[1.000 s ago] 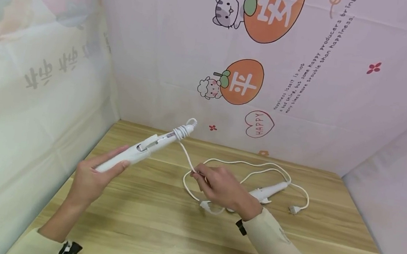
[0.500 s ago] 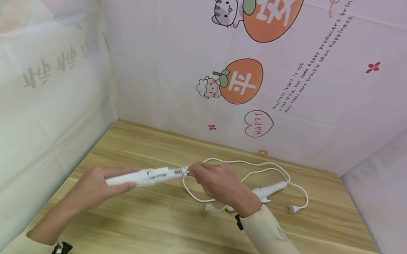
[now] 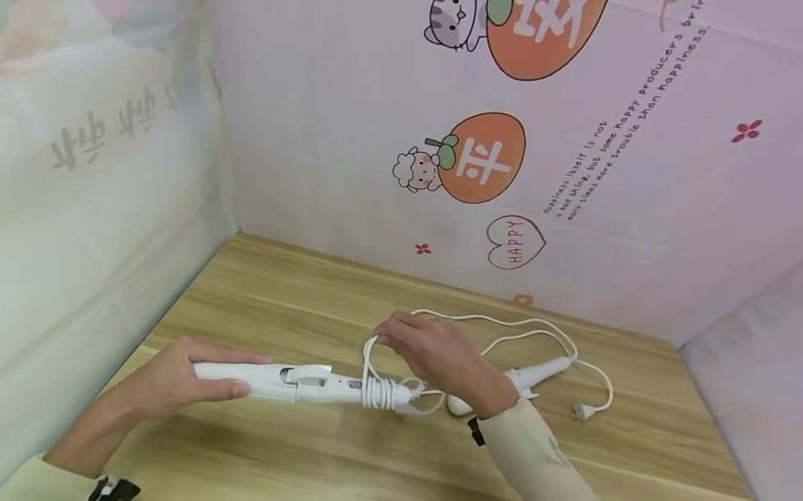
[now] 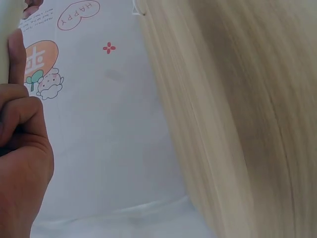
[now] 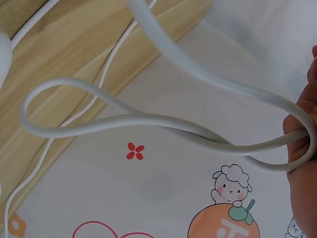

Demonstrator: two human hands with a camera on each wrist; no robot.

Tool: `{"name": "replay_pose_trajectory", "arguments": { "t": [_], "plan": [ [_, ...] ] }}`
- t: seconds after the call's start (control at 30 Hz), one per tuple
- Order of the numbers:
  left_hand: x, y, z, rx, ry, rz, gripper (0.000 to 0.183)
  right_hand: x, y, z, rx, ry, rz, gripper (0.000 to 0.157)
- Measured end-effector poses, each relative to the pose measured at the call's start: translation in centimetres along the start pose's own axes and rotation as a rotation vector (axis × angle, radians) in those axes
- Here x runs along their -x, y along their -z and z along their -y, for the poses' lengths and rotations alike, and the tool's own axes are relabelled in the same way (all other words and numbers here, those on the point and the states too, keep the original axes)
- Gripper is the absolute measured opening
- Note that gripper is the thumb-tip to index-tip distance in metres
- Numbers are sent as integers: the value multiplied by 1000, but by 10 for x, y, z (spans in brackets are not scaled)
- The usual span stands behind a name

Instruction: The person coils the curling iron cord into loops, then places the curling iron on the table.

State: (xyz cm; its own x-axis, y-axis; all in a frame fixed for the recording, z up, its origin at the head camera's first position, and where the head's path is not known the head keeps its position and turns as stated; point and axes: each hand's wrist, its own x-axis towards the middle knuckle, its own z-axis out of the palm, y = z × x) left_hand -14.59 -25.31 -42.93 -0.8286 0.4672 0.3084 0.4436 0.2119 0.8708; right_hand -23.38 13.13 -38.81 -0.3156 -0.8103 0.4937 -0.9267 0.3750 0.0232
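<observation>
My left hand (image 3: 163, 382) grips one end of a white curling iron (image 3: 268, 381), held level above the table with its lever facing up. Several turns of its white cord (image 3: 379, 393) are wound round the other end. My right hand (image 3: 437, 360) pinches the cord just above the turns, and a loop rises to its fingertips. In the right wrist view the loose cord (image 5: 198, 74) forms a loop beside the hand's edge. Only the left hand's curled fingers (image 4: 25, 116) and a strip of the iron show in the left wrist view.
A second white curling iron (image 3: 544, 372) lies on the wooden table (image 3: 316, 480), partly behind the right forearm. Its cord loops toward the back and ends in a plug (image 3: 582, 412) at the right. Printed cloth walls (image 3: 328, 110) enclose the back and sides.
The curling iron has swung down from a tilt to level. My right hand has brought the cord round the iron's end, and more turns now show there.
</observation>
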Motion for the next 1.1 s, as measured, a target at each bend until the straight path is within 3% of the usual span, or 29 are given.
{"name": "replay_pose_trajectory", "arguments": {
  "t": [0.1, 0.23, 0.43, 0.57, 0.67, 0.9, 1.1],
  "plan": [
    [-1, 2, 2, 55, -42, -5, 38, 2, 1, 1, -55, -24, 14, 28],
    [-2, 2, 3, 110, -32, -59, 42, 1, -2, 5, -122, -82, 7, 6],
    [-9, -7, 0, 126, 32, -195, 38, 4, -12, 10, -128, -110, -8, 21],
    [-14, -13, -1, 137, 60, -259, 38, 3, -16, 12, -124, -123, 7, 14],
    [-16, -17, -3, 119, 54, -303, 38, 0, -14, 15, -128, -160, 15, 10],
    [-20, -27, -10, 52, -48, -444, 39, -6, -10, 19, -194, -235, -8, 11],
    [-22, -30, -16, -12, -23, -544, 40, -4, -8, 18, -298, -283, 19, 11]
  ]
}}
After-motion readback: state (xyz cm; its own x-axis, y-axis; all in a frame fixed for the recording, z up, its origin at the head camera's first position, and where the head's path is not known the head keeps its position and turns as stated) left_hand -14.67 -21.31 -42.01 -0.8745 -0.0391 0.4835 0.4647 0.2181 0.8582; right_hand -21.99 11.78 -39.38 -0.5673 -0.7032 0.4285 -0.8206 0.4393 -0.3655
